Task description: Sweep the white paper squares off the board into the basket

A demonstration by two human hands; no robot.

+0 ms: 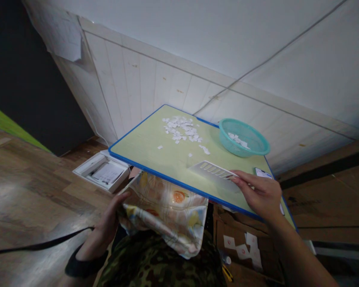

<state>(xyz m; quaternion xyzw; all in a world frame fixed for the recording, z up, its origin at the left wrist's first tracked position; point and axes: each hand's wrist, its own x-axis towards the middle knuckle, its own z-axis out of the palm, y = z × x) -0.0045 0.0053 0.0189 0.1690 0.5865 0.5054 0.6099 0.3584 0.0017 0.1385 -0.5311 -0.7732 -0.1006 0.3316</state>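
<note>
My right hand (pixel 261 193) rests on the near right part of a pale green table with a blue rim (pixel 143 167), its fingers closed on a flat grey slotted blade-like tool (pixel 214 172) lying on the tabletop. My left hand (pixel 109 223) is below the table's near edge, gripping the corner of a patterned cloth with fruit prints (pixel 167 211) that lies over my lap. A scatter of small white paper bits (pixel 182 131) sits on the table's far side.
A teal plastic basket (pixel 243 137) holding a few white bits stands at the far right of the table. An open white box (pixel 103 171) lies on the wooden floor to the left. Cardboard with white cards (pixel 242 247) lies under the table; a white panelled wall stands behind.
</note>
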